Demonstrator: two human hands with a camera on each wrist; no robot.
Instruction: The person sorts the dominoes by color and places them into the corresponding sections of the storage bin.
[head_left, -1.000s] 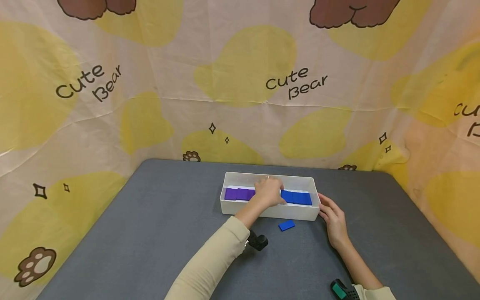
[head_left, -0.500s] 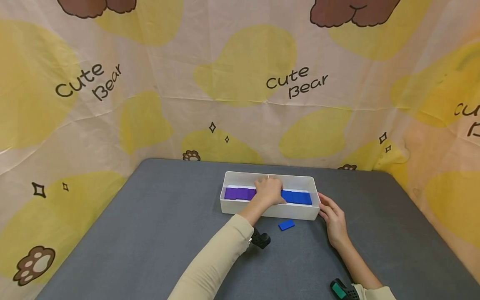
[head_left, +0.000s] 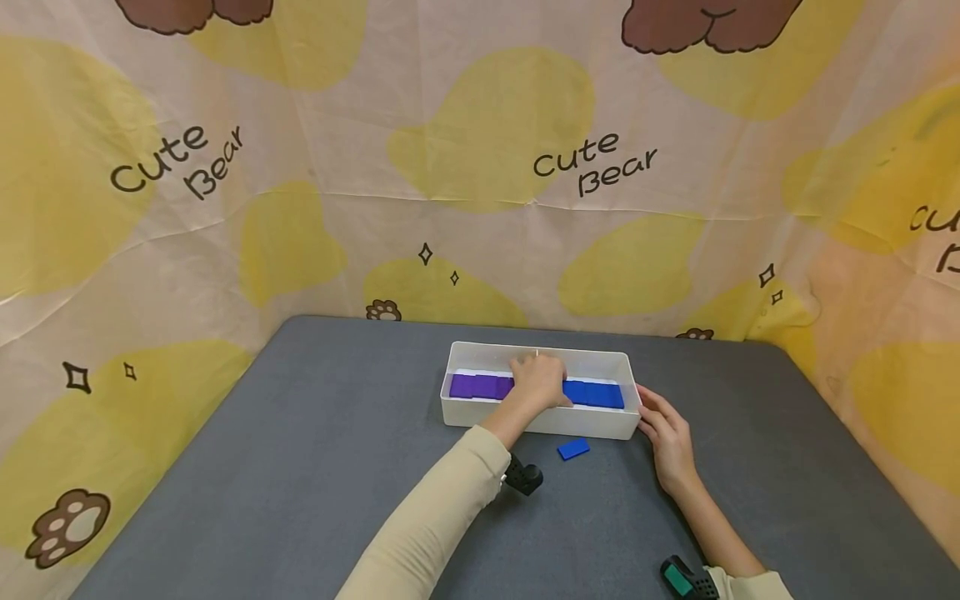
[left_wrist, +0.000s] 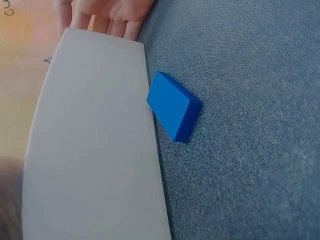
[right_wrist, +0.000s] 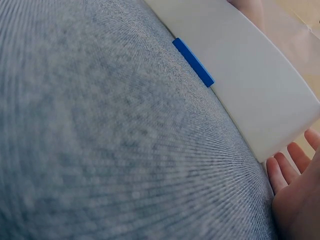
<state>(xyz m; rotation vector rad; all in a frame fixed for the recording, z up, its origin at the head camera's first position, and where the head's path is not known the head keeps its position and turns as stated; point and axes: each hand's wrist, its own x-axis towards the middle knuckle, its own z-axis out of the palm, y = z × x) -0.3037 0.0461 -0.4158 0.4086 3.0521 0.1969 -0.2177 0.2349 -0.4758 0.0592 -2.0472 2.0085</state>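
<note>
A long white box (head_left: 480, 414) stands on the table, with purple tiles (head_left: 480, 387) lying at its left and blue tiles (head_left: 594, 394) at its right. My left hand (head_left: 537, 382) reaches down into the middle of the box. Its fingertips are hidden, so what they touch or hold does not show. My right hand (head_left: 671, 446) rests its fairly straight fingers (right_wrist: 298, 157) against the box's right end. A loose blue rectangular tile (left_wrist: 172, 107) lies on the table just in front of the box.
A grey cloth-covered table (head_left: 337, 467) extends around the box. Behind it hangs a patterned curtain (head_left: 480, 167) with yellow patches. Each wrist wears a dark camera band, such as the right one (head_left: 688, 578).
The left forearm and sleeve have shifted slightly right and up, while the left hand stays inside the box. The right hand, box and loose blue tile have not visibly moved.
</note>
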